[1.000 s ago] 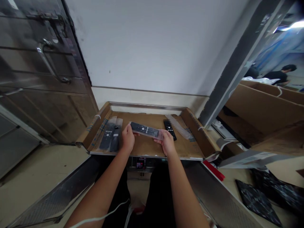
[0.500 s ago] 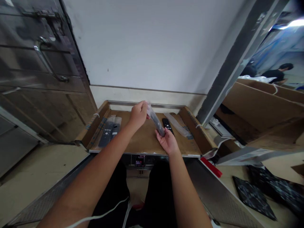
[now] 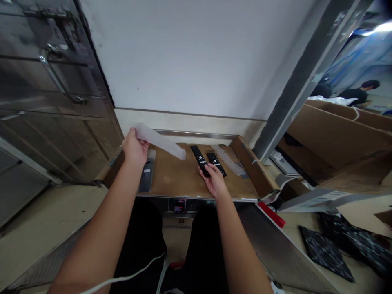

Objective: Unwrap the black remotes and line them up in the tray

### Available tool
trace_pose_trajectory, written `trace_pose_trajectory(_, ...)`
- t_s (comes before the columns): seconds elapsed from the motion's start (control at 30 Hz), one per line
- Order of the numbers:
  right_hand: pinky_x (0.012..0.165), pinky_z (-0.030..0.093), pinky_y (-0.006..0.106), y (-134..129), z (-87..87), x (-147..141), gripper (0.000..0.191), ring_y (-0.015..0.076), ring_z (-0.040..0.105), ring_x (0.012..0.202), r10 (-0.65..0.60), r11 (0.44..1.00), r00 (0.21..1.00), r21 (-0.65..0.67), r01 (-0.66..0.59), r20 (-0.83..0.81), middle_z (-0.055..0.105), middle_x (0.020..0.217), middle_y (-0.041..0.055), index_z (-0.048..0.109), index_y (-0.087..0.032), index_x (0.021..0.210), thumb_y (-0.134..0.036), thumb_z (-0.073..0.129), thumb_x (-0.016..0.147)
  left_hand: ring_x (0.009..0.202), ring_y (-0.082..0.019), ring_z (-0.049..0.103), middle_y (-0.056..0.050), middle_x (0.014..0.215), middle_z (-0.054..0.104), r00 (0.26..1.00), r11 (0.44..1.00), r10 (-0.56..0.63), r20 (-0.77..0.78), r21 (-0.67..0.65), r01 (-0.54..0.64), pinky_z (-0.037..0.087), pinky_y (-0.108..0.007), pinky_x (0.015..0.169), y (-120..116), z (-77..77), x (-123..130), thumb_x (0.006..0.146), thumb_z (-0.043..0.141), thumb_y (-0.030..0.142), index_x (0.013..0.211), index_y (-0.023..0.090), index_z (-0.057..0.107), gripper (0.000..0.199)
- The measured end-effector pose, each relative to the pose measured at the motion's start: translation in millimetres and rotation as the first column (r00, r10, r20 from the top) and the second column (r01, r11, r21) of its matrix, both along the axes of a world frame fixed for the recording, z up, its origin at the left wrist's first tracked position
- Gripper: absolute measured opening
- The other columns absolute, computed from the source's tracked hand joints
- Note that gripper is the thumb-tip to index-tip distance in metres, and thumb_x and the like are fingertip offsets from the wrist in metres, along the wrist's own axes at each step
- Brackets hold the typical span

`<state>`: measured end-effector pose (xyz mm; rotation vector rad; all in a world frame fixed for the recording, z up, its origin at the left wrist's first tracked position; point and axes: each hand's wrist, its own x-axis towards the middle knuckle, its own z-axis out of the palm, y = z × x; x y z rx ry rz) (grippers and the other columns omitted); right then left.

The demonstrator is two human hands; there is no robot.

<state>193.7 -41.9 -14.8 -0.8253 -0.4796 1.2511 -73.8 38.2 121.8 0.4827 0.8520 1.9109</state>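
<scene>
My left hand (image 3: 134, 148) pinches one end of a long translucent plastic sleeve (image 3: 163, 143), which stretches out to the right above the tray and looks empty. In my right hand (image 3: 213, 179) is a black remote control (image 3: 199, 159), bare, its buttons facing up and my thumb on its lower end. Just right of it a second black remote (image 3: 217, 164) lies on the cardboard. Beyond that lies another crumpled plastic sleeve (image 3: 229, 161). On the left side, partly behind my left arm, a remote still in its sleeve (image 3: 147, 173) rests on the tray.
A shallow cardboard-lined tray (image 3: 174, 183) with raised sides spans in front of me, against a white wall (image 3: 190, 61). Left stands a metal door (image 3: 58, 77). On the right are a large cardboard box (image 3: 343, 134) and black plastic bags (image 3: 327, 249). A person (image 3: 358, 94) sits far right.
The sleeve has come off the remote. My left hand has moved left with the sleeve, while my right hand keeps the bare remote near the same place.
</scene>
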Motion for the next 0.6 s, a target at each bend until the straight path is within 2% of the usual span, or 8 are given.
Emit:
trace_pose_trajectory(0.07,0.075,0.065,0.034,4.4,-5.1,-5.5,0.037,0.0167,0.071,0.081,-0.04,0.999,0.994,0.013,0.039,0.103,0.067,0.085,-0.0015,0.06,-0.022,0.085,-0.025,0.088,0.061,0.059,-0.009,0.06,0.002,0.07,0.062,0.998,0.998,-0.054,0.044,-0.027,0.055,0.052,-0.02,0.061,-8.8,-17.7,5.0,0.096,0.051,0.026,0.087,0.019,0.057,0.013)
trace_pose_trajectory(0.13,0.077,0.065,0.038,9.3,-11.2,-10.3,0.036,0.0158,0.067,0.084,-0.133,0.991,0.969,0.024,0.131,0.21,0.061,0.089,-0.0021,0.058,-0.022,0.085,-0.029,0.085,0.063,0.061,-0.009,0.062,0.002,0.072,0.065,0.989,0.994,-0.092,0.116,-0.056,0.099,0.052,-0.019,0.062,-18.0,-34.5,12.0,0.094,0.052,0.023,0.087,0.017,0.059,0.011)
trace_pose_trajectory(0.23,0.08,0.063,0.041,13.7,-17.8,-15.0,0.029,0.0182,0.062,0.092,-0.264,0.96,0.867,0.025,0.28,0.424,0.057,0.098,0.001,0.054,-0.023,0.088,-0.034,0.075,0.071,0.061,-0.008,0.064,0.002,0.073,0.068,0.964,0.98,-0.136,0.23,-0.114,0.166,0.052,-0.018,0.062,-29.3,-57.8,23.2,0.094,0.052,0.019,0.086,0.016,0.061,0.013)
trace_pose_trajectory(0.3,0.089,0.058,0.045,12.8,-18.6,-17.9,0.024,0.0219,0.06,0.098,-0.313,0.928,0.694,0.052,0.369,0.648,0.057,0.101,0.005,0.054,-0.021,0.092,-0.033,0.067,0.077,0.058,-0.008,0.063,0.002,0.071,0.068,0.947,0.962,-0.173,0.27,-0.158,0.221,0.052,-0.018,0.06,-34.0,-73.5,31.0,0.093,0.053,0.018,0.084,0.015,0.062,0.013)
trace_pose_trajectory(0.37,0.101,0.048,0.049,9.4,-17.1,-22.0,0.026,0.0262,0.057,0.106,-0.333,0.894,0.431,0.135,0.428,0.838,0.059,0.105,0.0101,0.057,-0.018,0.099,-0.031,0.065,0.078,0.057,-0.009,0.063,0.001,0.07,0.068,0.938,0.946,-0.197,0.285,-0.196,0.258,0.051,-0.019,0.057,-36.1,-90.1,38.0,0.091,0.055,0.018,0.083,0.014,0.063,0.012)
trace_pose_trajectory(0.43,0.107,0.04,0.047,4.9,-15.2,-27.3,0.034,0.0289,0.053,0.114,-0.331,0.881,0.203,0.225,0.416,0.922,0.058,0.113,0.0158,0.059,-0.014,0.108,-0.026,0.066,0.077,0.056,-0.009,0.063,0.001,0.069,0.067,0.94,0.938,-0.205,0.274,-0.219,0.269,0.05,-0.019,0.056,-36.4,-106.5,43.0,0.09,0.057,0.018,0.083,0.014,0.063,0.011)
trace_pose_trajectory(0.5,0.108,0.038,0.045,1.0,-14.5,-32.9,0.036,0.03,0.05,0.119,-0.317,0.885,0.066,0.271,0.379,0.946,0.055,0.121,0.0202,0.06,-0.011,0.113,-0.021,0.062,0.079,0.055,-0.009,0.062,0.002,0.069,0.067,0.945,0.938,-0.212,0.249,-0.218,0.268,0.05,-0.019,0.056,-35.8,-120.6,45.0,0.09,0.058,0.018,0.084,0.014,0.064,0.01)
trace_pose_trajectory(0.6,0.103,0.04,0.044,-2.6,-15.5,-38.6,0.032,0.0307,0.051,0.116,-0.265,0.89,-0.064,0.27,0.367,0.962,0.055,0.122,0.0219,0.063,-0.009,0.113,-0.013,0.054,0.082,0.057,-0.009,0.063,0.001,0.071,0.068,0.947,0.944,-0.224,0.23,-0.191,0.27,0.051,-0.019,0.057,-34.6,-133.2,43.9,0.089,0.06,0.019,0.085,0.015,0.065,0.007)
